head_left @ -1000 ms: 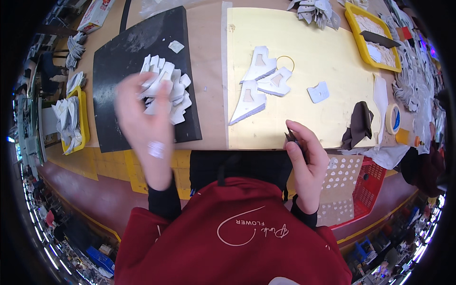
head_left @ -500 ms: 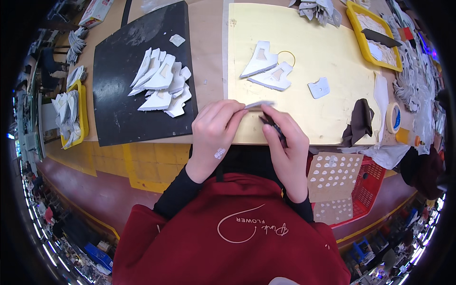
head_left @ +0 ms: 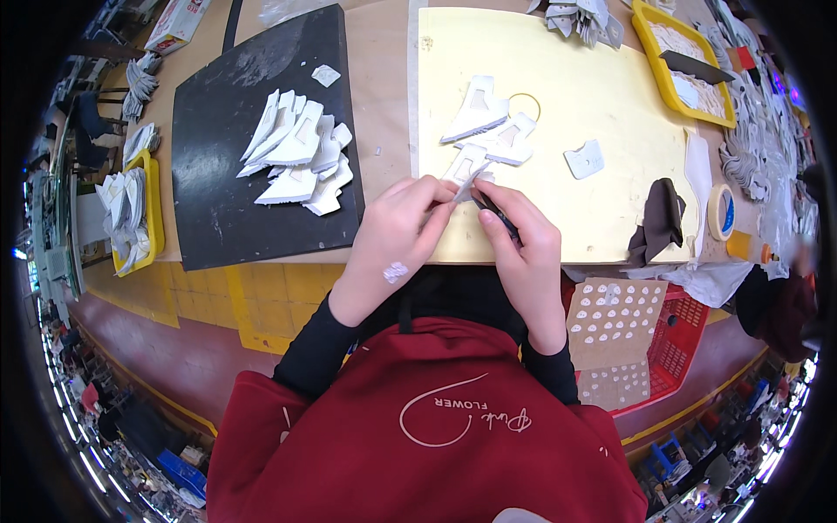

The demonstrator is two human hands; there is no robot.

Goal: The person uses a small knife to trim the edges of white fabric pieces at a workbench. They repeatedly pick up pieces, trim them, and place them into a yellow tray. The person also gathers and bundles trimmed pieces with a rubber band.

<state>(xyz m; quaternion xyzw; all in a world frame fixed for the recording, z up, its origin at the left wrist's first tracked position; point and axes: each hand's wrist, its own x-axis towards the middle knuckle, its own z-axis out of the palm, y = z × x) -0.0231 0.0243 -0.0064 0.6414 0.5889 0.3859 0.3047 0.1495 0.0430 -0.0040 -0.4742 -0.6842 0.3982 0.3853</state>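
Note:
Over the near edge of the pale yellow sheet, my left hand (head_left: 403,220) pinches a white shoe-upper piece (head_left: 467,163), whose edge is turned up between my hands. My right hand (head_left: 527,235) is closed around a slim dark hand tool (head_left: 499,214); its kind is mostly hidden by the fingers. The right fingertips meet the piece's right edge. Just beyond lie two similar pieces, one white upper piece (head_left: 479,109) partly beside another (head_left: 514,139). A thin yellow ring (head_left: 525,96) shows behind them. Farther right rests a small white piece (head_left: 585,159).
A black mat (head_left: 209,174) at left carries a pile of white pieces (head_left: 296,144). Yellow trays stand at far left (head_left: 157,209) and far right (head_left: 643,35). A brown cloth (head_left: 658,222) and a tape roll (head_left: 721,213) lie right. Below the table edge sits a red basket (head_left: 689,336).
The white piece in my hands has turned from nearly flat to steeply tilted, showing more of its face. Both hands have shifted slightly, the right one closer to the left.

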